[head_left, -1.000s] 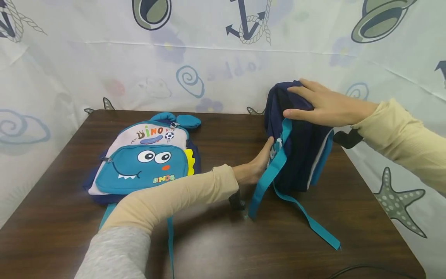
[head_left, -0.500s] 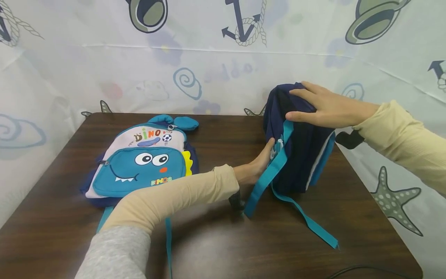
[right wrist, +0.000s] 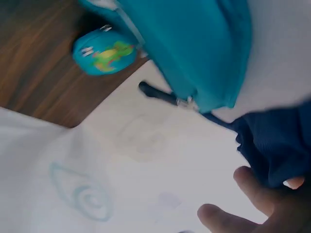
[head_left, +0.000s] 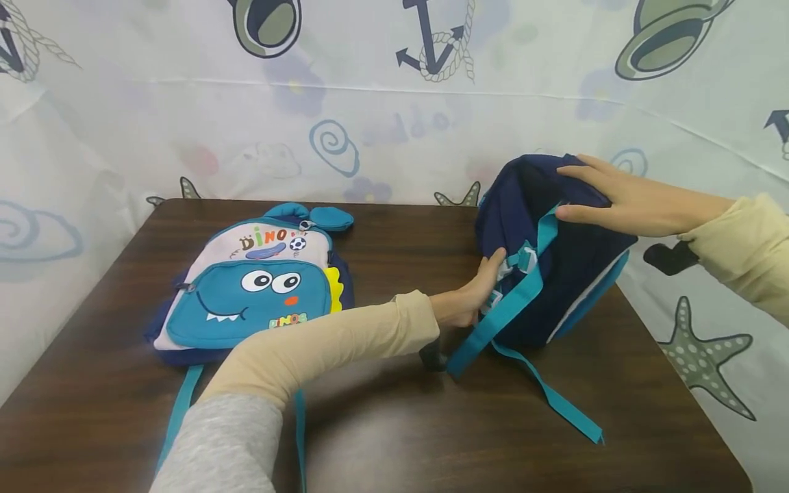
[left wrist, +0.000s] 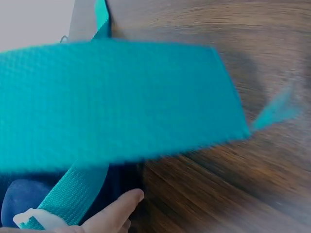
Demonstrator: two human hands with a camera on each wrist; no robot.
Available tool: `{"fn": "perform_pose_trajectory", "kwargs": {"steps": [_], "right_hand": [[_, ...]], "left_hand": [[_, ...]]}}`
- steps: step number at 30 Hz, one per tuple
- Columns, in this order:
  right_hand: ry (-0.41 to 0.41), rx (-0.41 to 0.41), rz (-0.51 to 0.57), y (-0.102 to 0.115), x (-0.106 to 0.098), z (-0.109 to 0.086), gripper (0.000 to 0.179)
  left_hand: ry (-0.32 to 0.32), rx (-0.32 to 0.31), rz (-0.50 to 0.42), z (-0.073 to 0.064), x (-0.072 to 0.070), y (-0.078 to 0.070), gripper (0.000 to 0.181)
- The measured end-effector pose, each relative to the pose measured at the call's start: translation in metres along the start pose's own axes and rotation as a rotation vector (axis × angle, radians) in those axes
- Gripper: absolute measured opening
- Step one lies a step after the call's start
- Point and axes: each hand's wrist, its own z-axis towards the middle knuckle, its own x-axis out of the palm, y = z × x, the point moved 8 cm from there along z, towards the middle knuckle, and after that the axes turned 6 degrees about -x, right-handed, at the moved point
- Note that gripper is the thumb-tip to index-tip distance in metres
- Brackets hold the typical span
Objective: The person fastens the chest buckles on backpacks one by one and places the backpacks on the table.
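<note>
A navy backpack (head_left: 514, 198) leans to the right on the right half of the table, its teal shoulder strap (head_left: 508, 308) and white buckles facing me. My left hand (head_left: 468, 298) supports its left side low down, thumb up and most fingers hidden. The left wrist view shows one finger (left wrist: 116, 208) lying straight along the bag beside a buckled strap. Spread over the upper right edge is my right hand (head_left: 641, 202), with fairly straight fingers. In the right wrist view, those fingertips (right wrist: 209, 213) extend past the navy fabric, below a teal front pocket (right wrist: 199, 48) with a dark zipper pull (right wrist: 158, 92).
A second backpack (head_left: 246, 301) with a dinosaur face lies front up at the left on the dark wooden table (head_left: 382, 438). A small teal pouch (right wrist: 104, 51) hangs by a bag in the right wrist view. A printed white curtain (head_left: 370, 103) stands behind; a loose strap end (head_left: 573, 414) trails forward.
The navy backpack has tilted and shifted to the right, turning more of its back toward me. Both hands have moved right with it; the dinosaur-face backpack stays in place.
</note>
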Motion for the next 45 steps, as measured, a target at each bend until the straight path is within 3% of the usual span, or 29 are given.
{"fn": "perform_pose_trajectory", "kwargs": {"steps": [6, 12, 21, 28, 35, 45], "right_hand": [[-0.036, 0.029, 0.103, -0.034, 0.006, -0.015, 0.08], [-0.052, 0.043, 0.129, -0.044, 0.011, -0.02, 0.08], [-0.052, 0.041, 0.154, -0.044, 0.017, -0.014, 0.08], [-0.061, 0.053, 0.152, -0.046, 0.019, -0.016, 0.081], [-0.064, 0.025, 0.189, -0.044, 0.021, -0.017, 0.075], [-0.065, 0.029, 0.202, -0.053, 0.018, -0.019, 0.071]], "left_hand": [[-0.017, 0.013, 0.063, 0.0, 0.011, -0.003, 0.081], [-0.031, 0.035, 0.12, -0.002, 0.019, -0.008, 0.081], [-0.135, -0.003, 0.229, -0.005, 0.007, -0.009, 0.08], [-0.099, 0.021, 0.278, -0.008, 0.006, -0.014, 0.081], [-0.103, -0.001, 0.282, -0.007, 0.006, -0.012, 0.081], [-0.09, 0.032, 0.305, -0.006, 0.009, -0.017, 0.08]]}}
